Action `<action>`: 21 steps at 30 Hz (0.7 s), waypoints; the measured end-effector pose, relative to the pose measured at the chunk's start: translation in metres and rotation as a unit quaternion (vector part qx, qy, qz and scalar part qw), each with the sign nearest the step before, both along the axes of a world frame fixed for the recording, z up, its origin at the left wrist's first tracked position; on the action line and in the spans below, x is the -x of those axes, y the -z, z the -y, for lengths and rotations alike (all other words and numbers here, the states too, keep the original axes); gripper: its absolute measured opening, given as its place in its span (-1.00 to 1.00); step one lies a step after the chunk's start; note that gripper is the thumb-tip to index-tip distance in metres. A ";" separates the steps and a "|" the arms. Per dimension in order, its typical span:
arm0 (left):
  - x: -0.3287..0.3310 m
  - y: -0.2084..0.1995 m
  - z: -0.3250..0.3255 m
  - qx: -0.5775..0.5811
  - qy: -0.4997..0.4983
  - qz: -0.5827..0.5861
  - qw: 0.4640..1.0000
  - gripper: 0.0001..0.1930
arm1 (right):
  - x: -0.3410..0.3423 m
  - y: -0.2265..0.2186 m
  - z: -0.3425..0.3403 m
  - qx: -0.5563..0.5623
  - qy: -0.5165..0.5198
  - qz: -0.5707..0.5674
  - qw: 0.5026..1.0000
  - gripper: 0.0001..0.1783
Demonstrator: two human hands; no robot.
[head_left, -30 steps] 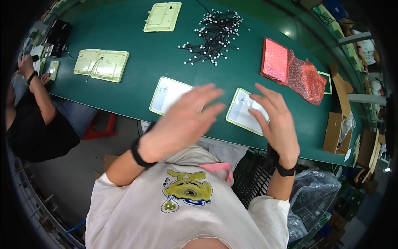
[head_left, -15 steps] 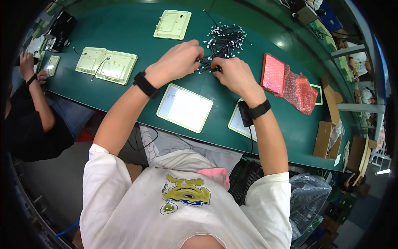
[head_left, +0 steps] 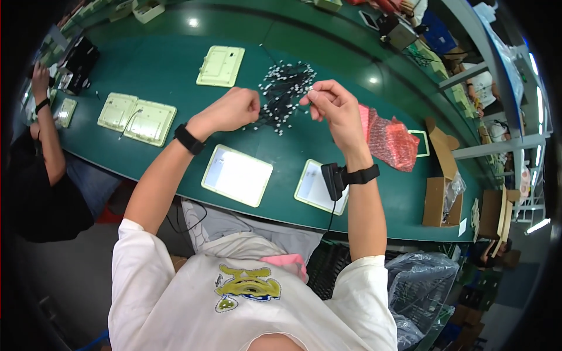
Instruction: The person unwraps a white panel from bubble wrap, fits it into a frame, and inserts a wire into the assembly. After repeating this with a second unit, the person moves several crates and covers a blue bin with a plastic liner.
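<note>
At twelve o'clock, tangled cables (head_left: 282, 104)
Left hand (head_left: 234, 110) curled, right hand (head_left: 336, 110) pinched, contents unclear; tease cables apart gently

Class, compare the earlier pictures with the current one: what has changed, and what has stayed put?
The left hand and right hand went forward from above the white panels to the cable pile, then drew apart, left and right. Whether either holds a cable is unclear. The panels, green covers and red bubble wrap stayed put.

Ct is 2 wht-faced panels (head_left: 237, 175), 3 pale-grn covers (head_left: 151, 124), 1 pile blk cables (head_left: 283, 96), plus wearer's 2 hands (head_left: 232, 111).
</note>
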State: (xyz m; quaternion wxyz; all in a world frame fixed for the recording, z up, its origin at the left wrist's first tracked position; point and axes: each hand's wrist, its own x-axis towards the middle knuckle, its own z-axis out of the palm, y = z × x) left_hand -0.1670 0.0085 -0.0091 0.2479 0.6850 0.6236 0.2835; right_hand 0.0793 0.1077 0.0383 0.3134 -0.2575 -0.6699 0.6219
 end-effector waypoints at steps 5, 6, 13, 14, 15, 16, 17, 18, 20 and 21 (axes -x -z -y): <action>0.006 -0.020 0.017 0.144 -0.019 0.272 0.951 -0.91 | -0.014 -0.019 0.011 0.065 -0.012 -0.081 0.994 -0.86; 0.006 -0.023 0.021 0.144 -0.019 0.271 0.952 -0.91 | -0.018 -0.021 0.015 0.065 -0.012 -0.082 0.994 -0.86; 0.014 -0.016 0.032 0.164 -0.033 0.501 0.849 -0.76 | -0.048 -0.019 0.035 0.158 -0.064 -0.166 0.971 -0.72; 0.012 -0.016 0.036 0.164 -0.039 0.501 0.849 -0.76 | -0.055 -0.016 0.039 0.161 -0.068 -0.165 0.971 -0.72; 0.012 -0.016 0.039 0.150 -0.020 0.526 0.837 -0.74 | -0.062 -0.011 0.043 0.151 -0.064 -0.168 0.972 -0.71; 0.012 -0.016 0.043 0.137 -0.002 0.551 0.823 -0.72 | -0.069 -0.005 0.046 0.140 -0.059 -0.170 0.974 -0.69; 0.012 -0.016 0.045 0.123 0.017 0.574 0.809 -0.69 | -0.074 0.000 0.050 0.129 -0.053 -0.172 0.975 -0.67; 0.012 -0.015 0.046 0.124 0.015 0.575 0.809 -0.69 | -0.079 0.003 0.054 0.132 -0.054 -0.172 0.975 -0.67; 0.012 -0.014 0.047 0.105 0.010 0.561 0.821 -0.69 | -0.086 0.008 0.060 0.114 -0.038 -0.168 0.978 -0.71; 0.012 -0.013 0.048 0.096 0.008 0.554 0.827 -0.69 | -0.088 0.010 0.063 0.104 -0.030 -0.166 0.980 -0.73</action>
